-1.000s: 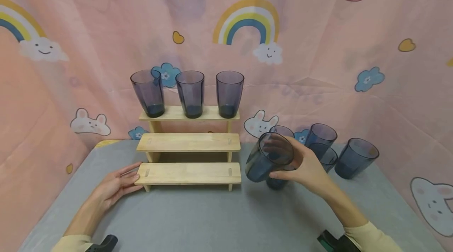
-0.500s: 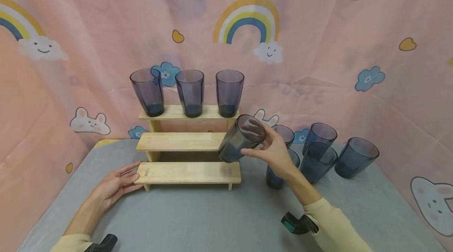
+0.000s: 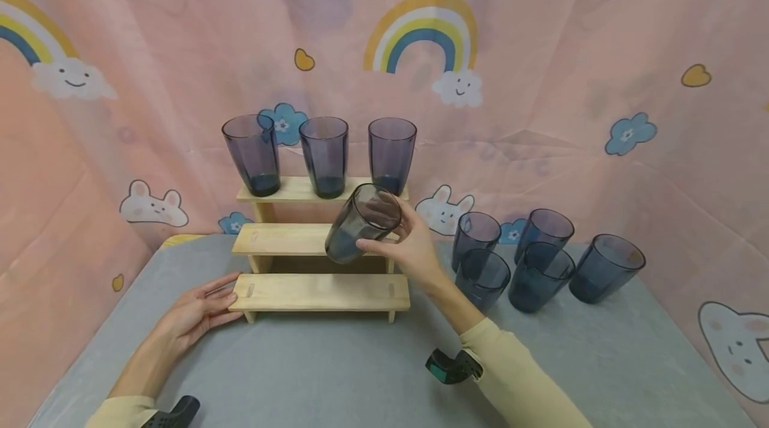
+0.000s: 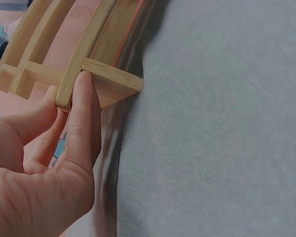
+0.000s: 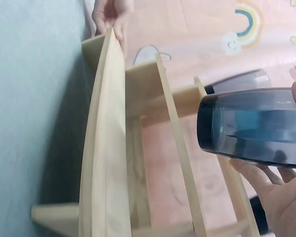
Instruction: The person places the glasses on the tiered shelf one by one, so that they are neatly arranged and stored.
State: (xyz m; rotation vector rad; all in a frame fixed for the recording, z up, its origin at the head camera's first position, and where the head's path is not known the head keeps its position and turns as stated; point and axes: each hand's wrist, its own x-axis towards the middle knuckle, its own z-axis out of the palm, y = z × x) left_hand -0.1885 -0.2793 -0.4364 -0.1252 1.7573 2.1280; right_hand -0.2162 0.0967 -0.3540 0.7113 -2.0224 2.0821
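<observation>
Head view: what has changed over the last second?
The right hand carried the tilted glass left from beside the glasses on the table to above the middle step of the wooden rack, grip unchanged. The left hand stayed against the bottom step; the three top-shelf glasses stayed put.

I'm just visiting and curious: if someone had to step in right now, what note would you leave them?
Right hand grips a dark tumbler, tilted, above the middle step of the wooden stepped shelf.
Left hand touches the bottom step's left end with straight fingers.
Done: three tumblers stand on the top step.
Left: middle and bottom steps bare; five tumblers wait on the grey table, right of the shelf.
</observation>
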